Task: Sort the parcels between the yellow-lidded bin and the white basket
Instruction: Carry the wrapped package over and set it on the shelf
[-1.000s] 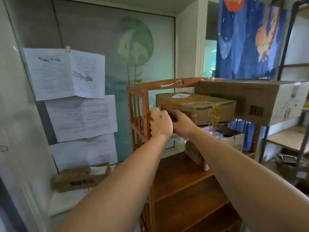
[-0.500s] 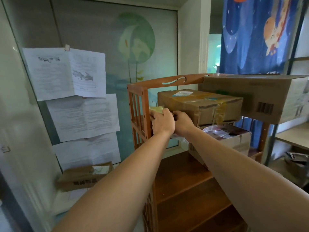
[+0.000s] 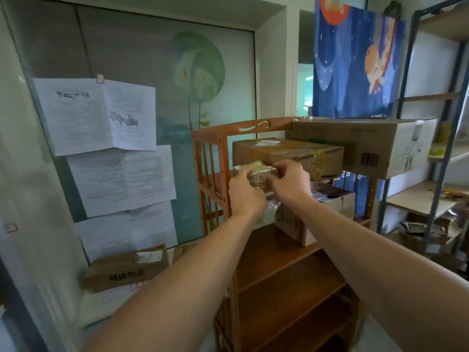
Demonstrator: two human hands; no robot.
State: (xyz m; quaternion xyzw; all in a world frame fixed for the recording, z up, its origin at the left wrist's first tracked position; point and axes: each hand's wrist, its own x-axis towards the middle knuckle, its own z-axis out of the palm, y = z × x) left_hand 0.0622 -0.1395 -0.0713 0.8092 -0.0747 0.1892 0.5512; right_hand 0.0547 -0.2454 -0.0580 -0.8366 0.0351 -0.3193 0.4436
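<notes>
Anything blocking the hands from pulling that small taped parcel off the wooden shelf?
Nothing visible. Both the left hand and right hand already grip the small parcel at the wooden shelf's open front, clear of the box behind.

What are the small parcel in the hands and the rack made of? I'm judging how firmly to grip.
Small parcel: seemingly cardboard wrapped in glossy clear tape or film, which glints; both hands pinch it. Rack: reddish-brown wood with smooth finish, grain faintly visible, possibly bamboo.
</notes>
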